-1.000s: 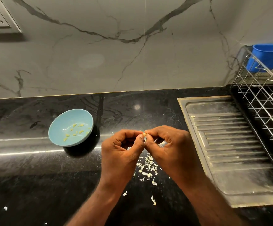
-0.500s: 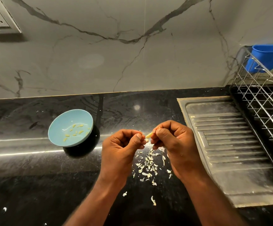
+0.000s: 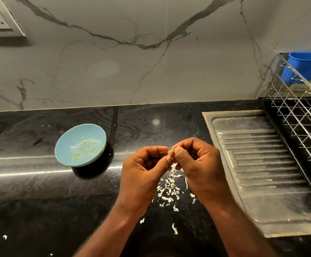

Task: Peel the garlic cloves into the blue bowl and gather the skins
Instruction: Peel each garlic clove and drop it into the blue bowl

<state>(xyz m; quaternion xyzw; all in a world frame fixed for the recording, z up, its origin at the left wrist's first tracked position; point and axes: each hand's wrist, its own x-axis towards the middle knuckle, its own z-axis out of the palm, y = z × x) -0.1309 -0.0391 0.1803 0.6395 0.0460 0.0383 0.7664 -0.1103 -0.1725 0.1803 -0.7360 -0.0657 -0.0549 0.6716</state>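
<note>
A garlic clove (image 3: pixel 171 152) is pinched between both hands (image 3: pixel 171 160) mid-frame, right above the skins (image 3: pixel 169 190) piled on the counter (image 3: pixel 30 201), so peelings get dropped there. Peeled cloves are kept clean in the blue bowl (image 3: pixel 65 145), center-left.

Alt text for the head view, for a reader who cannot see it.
The left hand and right hand pinch a garlic clove between them above loose skins on the black counter. A blue bowl with peeled cloves sits to the left, a steel drainboard to the right.
</note>
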